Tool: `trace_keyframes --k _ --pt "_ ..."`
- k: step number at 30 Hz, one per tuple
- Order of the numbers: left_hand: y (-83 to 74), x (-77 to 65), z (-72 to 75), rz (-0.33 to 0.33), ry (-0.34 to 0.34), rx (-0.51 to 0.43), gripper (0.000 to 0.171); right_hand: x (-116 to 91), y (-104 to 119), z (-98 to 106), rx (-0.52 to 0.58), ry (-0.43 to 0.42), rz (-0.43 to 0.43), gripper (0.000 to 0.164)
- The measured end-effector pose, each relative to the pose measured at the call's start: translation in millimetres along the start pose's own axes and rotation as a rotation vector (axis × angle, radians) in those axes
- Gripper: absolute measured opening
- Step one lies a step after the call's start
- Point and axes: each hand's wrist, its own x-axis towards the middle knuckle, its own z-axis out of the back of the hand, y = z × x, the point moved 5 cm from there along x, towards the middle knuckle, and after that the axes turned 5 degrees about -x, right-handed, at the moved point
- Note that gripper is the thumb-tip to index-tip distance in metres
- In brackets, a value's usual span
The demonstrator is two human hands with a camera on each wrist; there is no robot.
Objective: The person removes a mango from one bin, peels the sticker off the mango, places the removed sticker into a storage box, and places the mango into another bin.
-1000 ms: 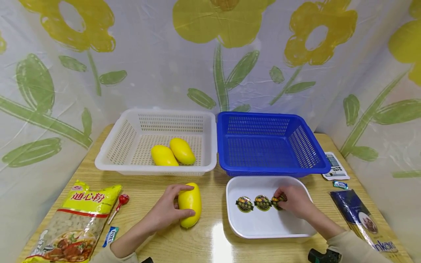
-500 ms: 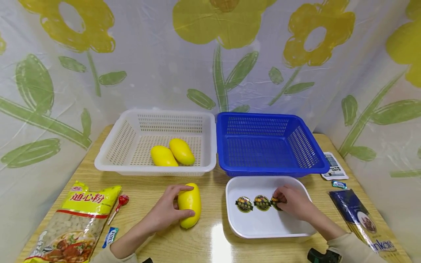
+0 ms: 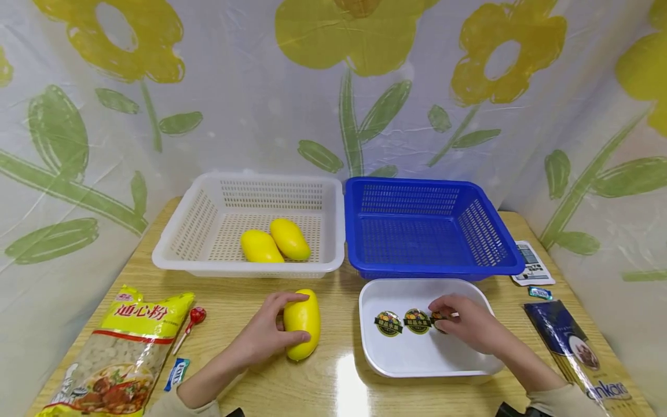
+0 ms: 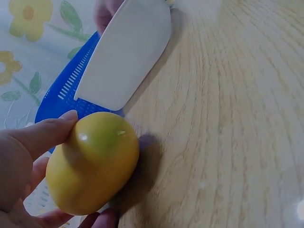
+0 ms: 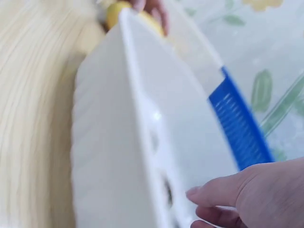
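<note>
My left hand point(image 3: 266, 330) grips a yellow mango point(image 3: 303, 324) on the table from its left side, thumb and fingers curved round it; the left wrist view shows the mango point(image 4: 97, 164) close up. Inside the white tray point(image 3: 417, 365) lie round fruit stickers. The left sticker point(image 3: 388, 324) and middle sticker point(image 3: 417, 321) are uncovered. My right hand point(image 3: 471, 324) has its thumb and fingertips at the right sticker point(image 3: 436, 318), partly covering it. Whether they pinch it is hidden. The right wrist view is blurred, with the right hand point(image 5: 237, 194) over the tray.
Behind stand a white basket point(image 3: 179, 237) holding two mangoes point(image 3: 289, 238) and a blue basket point(image 3: 432, 269). At left lie a pasta bag point(image 3: 125, 347), a lollipop point(image 3: 197, 315) and a small wrapped sweet point(image 3: 178, 373). Another pasta packet point(image 3: 570, 344) and a white sachet point(image 3: 532, 263) lie at right.
My right hand has shifted slightly left over the right sticker, and its thumb and forefinger stand a little differently. The left hand and the mango have stayed in place.
</note>
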Motion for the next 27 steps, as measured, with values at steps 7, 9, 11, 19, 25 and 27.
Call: trace_keyframes --k 7,9,11,19,25,27 --pt "2.1 -1.1 -0.1 -0.011 0.009 -0.004 0.059 2 30 17 0.112 -0.084 0.005 0.021" --pt "3.1 -1.8 -0.8 -0.011 0.011 -0.019 0.058 2 37 19 0.132 -0.089 0.004 0.021" --pt "3.8 -2.3 -1.9 -0.017 0.009 -0.041 0.058 4 45 22 0.145 -0.099 0.006 0.023" --pt "3.2 -1.3 -7.8 -0.028 -0.025 -0.085 0.059 15 76 22 0.201 -0.090 0.023 0.022" --pt "1.9 1.5 -11.6 -0.030 -0.057 -0.036 0.057 26 87 10 0.283 -0.016 0.004 0.023" --pt "1.6 1.4 -12.2 -0.038 -0.060 -0.031 0.056 30 91 5 0.291 0.001 -0.003 0.024"
